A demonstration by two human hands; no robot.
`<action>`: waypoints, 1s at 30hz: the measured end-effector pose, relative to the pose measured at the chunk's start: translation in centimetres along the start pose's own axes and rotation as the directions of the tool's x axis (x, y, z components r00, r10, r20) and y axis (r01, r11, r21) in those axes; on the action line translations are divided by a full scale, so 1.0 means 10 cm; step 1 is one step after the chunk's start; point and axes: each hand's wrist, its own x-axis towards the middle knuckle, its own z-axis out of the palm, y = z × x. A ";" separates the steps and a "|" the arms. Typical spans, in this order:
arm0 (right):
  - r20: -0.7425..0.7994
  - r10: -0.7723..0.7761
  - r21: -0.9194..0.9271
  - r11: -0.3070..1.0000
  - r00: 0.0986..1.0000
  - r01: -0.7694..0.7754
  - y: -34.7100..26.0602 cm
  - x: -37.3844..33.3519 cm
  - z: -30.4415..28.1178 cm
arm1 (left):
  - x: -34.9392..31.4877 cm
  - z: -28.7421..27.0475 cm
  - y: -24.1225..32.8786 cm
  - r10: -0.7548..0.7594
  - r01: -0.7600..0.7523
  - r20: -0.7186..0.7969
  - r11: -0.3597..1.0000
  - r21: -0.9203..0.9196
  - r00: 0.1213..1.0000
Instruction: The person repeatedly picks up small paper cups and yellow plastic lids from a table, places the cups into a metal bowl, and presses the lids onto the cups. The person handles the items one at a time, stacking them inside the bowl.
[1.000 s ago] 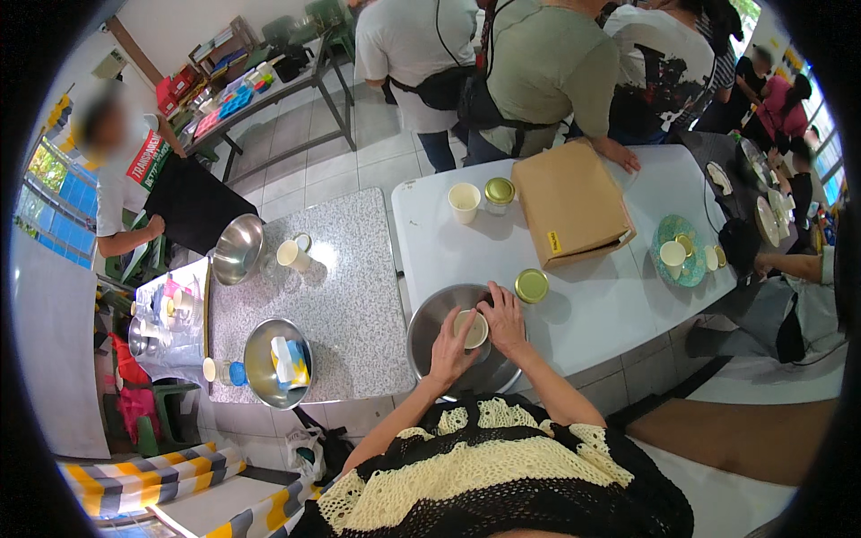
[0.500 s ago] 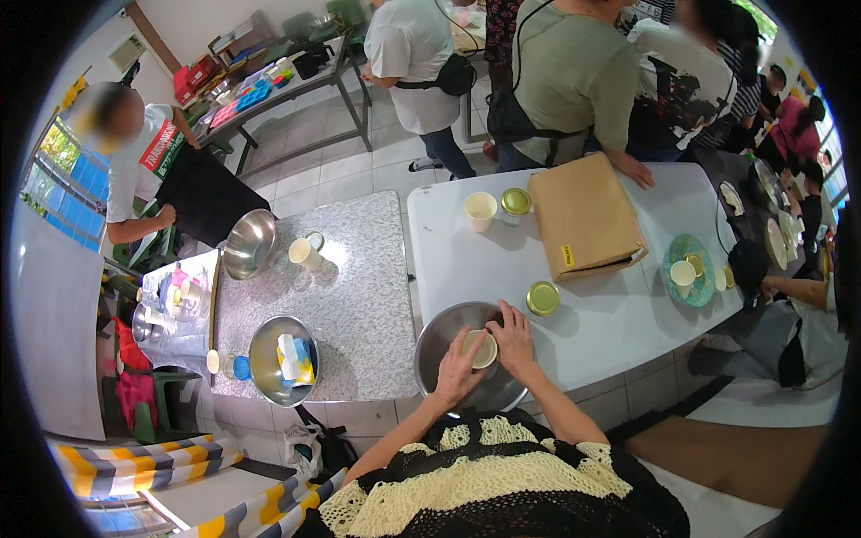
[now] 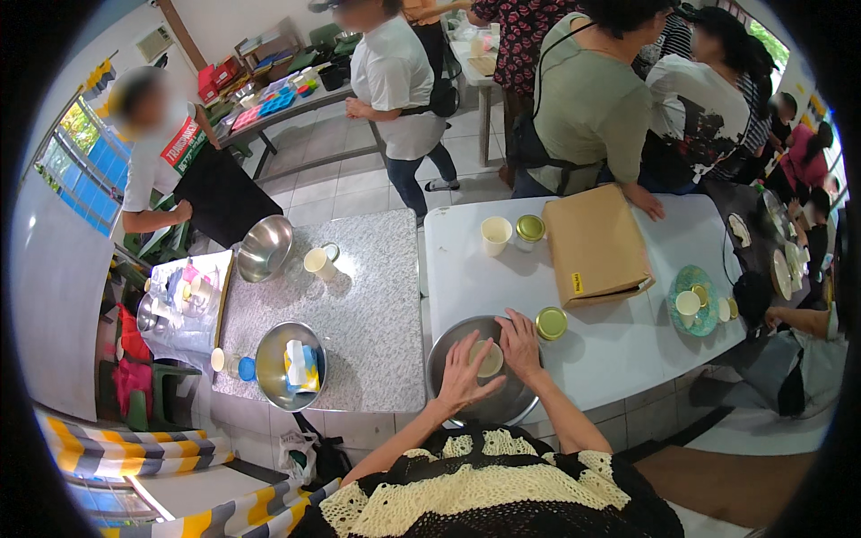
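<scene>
A pale paper cup [image 3: 487, 360] sits within a steel mixing bowl [image 3: 441, 357] in front of me. My left hand [image 3: 466, 377] is over the cup's near left side, with fingers spread and the thumb stretched to the right. On the cup's other side, my right hand [image 3: 520, 348] reaches across the bowl's right part with its fingers extended. Neither hand is wrapped around the cup; whether the fingertips touch it is hard to tell. What the cup contains cannot be made out.
A cardboard box [image 3: 596, 247], a gold-lidded jar [image 3: 552, 323] and another paper cup [image 3: 496, 236] share the white table [image 3: 619, 359]. Leftward, the speckled table [image 3: 372, 314] bears a bowl [image 3: 260, 381] holding a packet. People stand beyond, one resting a hand [image 3: 644, 202] behind the box.
My left hand's fingers have spread away from the cup, which both hands were holding. The whole view has shifted slightly. A person in white at the back has moved left.
</scene>
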 end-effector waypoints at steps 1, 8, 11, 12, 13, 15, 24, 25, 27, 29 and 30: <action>-0.001 0.013 0.014 1.000 1.000 -0.013 0.00 0.00 0.03 | 0.03 -0.02 -0.02 -0.005 0.004 -0.020 1.000 -0.022 1.000; 0.018 0.025 -0.002 1.000 1.000 -0.025 -0.08 -0.01 0.11 | 0.47 -0.01 -0.33 -0.101 0.109 -0.152 0.993 0.047 0.983; 0.028 -0.001 -0.088 0.996 1.000 0.003 -0.08 -0.04 0.11 | 0.47 0.10 -0.49 -0.066 0.083 -0.094 0.979 0.188 0.993; 0.030 -0.009 -0.125 0.992 1.000 0.013 -0.06 -0.06 0.10 | 0.46 0.10 -0.46 -0.067 0.077 -0.057 0.978 0.192 0.996; 0.040 -0.017 -0.125 0.992 0.999 0.022 -0.05 -0.08 0.10 | 0.43 0.09 -0.44 -0.068 0.071 -0.022 0.978 0.197 0.997; 0.058 -0.035 -0.122 0.992 0.998 0.042 -0.05 -0.10 0.10 | 0.36 0.07 -0.40 -0.060 0.059 -0.004 0.976 0.210 0.998; 0.050 -0.056 -0.073 0.996 0.997 0.060 -0.14 -0.12 0.05 | 0.19 0.00 -0.36 -0.110 0.110 -0.058 0.994 -0.010 0.992; 0.052 -0.040 -0.056 0.998 0.998 0.043 -0.14 -0.11 0.05 | 0.17 -0.02 -0.34 -0.082 0.082 -0.050 0.997 0.007 0.995; 0.064 -0.003 -0.019 1.000 0.998 0.004 -0.15 -0.08 0.05 | 0.15 -0.08 -0.32 -0.045 0.046 -0.027 0.999 0.015 0.999; 0.076 0.044 0.048 0.998 0.996 -0.047 -0.16 -0.06 0.03 | 0.12 -0.11 -0.34 -0.032 0.032 0.018 0.999 -0.010 0.999; 0.082 0.065 0.082 0.994 0.994 -0.072 -0.16 -0.02 0.04 | 0.09 -0.12 -0.35 -0.041 0.041 0.041 0.999 -0.012 0.998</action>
